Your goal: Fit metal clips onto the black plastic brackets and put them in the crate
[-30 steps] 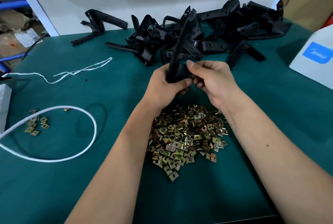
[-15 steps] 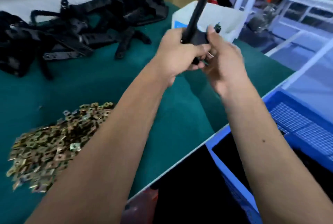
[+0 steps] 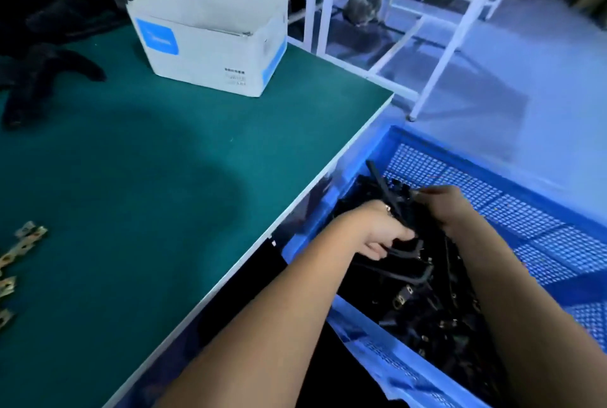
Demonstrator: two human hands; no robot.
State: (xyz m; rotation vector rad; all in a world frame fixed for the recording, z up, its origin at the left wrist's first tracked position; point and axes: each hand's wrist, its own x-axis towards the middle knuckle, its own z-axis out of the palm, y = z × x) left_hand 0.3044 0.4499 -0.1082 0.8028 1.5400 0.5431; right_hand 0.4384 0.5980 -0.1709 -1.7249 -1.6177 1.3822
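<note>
Both my hands are down inside the blue mesh crate (image 3: 512, 227), which stands beside the table on the right. My left hand (image 3: 374, 230) and my right hand (image 3: 443, 207) are closed around one long black plastic bracket (image 3: 386, 192), held just above the heap of finished black brackets (image 3: 423, 302) with metal clips on them. A few loose metal clips (image 3: 23, 246) show at the table's left edge. Unfitted black brackets (image 3: 49, 23) lie blurred at the far left of the table.
A white cardboard box (image 3: 210, 33) with blue labels stands open on the green table (image 3: 147, 161), near its right edge. A white metal frame (image 3: 371, 13) stands on the pale floor beyond the table. A brown carton sits behind the box.
The view has swung right and down, from the table to the crate. Both hands have carried the bracket from above the table's edge down into the crate.
</note>
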